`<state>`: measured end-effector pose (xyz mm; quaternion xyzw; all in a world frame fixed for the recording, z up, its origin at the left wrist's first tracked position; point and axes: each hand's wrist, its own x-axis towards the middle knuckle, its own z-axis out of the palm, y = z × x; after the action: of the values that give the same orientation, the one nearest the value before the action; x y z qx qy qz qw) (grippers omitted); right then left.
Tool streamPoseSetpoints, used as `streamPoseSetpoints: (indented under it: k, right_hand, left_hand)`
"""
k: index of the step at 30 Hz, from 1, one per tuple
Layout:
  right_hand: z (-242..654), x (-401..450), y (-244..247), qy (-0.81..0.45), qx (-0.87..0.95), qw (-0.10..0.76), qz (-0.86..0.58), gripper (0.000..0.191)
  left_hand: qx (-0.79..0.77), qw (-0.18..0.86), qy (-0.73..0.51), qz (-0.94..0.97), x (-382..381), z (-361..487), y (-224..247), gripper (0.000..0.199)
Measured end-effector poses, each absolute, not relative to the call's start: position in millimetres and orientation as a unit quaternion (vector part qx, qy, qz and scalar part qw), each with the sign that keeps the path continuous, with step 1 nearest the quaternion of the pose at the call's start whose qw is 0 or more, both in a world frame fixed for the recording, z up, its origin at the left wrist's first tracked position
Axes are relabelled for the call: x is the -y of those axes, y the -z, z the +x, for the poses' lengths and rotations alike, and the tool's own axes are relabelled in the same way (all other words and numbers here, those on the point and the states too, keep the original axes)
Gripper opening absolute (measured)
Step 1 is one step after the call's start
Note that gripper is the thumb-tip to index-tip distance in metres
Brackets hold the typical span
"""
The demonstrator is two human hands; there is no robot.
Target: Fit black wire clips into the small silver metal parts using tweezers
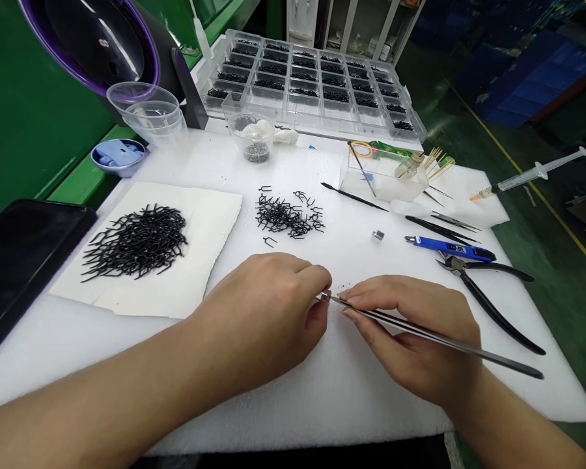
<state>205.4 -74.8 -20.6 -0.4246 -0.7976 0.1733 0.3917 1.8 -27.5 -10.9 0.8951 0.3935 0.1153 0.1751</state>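
Note:
My left hand [278, 306] is closed in a pinch on a small silver metal piece [325, 296], whose exact kind is too small to make out. Long metal tweezers [420, 331] lie in the grip of my right hand [415, 332]. Their tips meet the metal piece at my left fingertips. Beyond my hands, a loose heap of small black forked parts [288, 217] rests on the white foam board [371, 397]. Tiny specks lie on the board between my hands. A small silver block [377, 235] sits farther to the right.
On the left, a larger pile of black parts [139, 241] covers white paper [209, 215]. Pliers [488, 286], a blue-handled tool [449, 248] and a syringe [532, 174] lie on the right. A compartment tray [312, 120], plastic cups [156, 124] and a purple-rimmed fan [102, 45] stand behind.

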Motion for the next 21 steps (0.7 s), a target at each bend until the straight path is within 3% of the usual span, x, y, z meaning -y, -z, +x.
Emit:
streamPoseSetpoints:
  k: [13, 21]
  right_hand:
    - [202.4, 73.8, 20.2, -0.11, 0.822, 0.376, -0.414, 0.012]
    - [201.3, 77.1, 18.5, -0.076, 0.82, 0.382, -0.42, 0.009]
  left_hand:
    - [-0.418, 0.232, -0.121, 0.87, 24.9, 2.6, 7.3, 0.02]
    - [-0.482, 0.426, -0.171, 0.746, 17.9, 2.3, 4.6, 0.015]
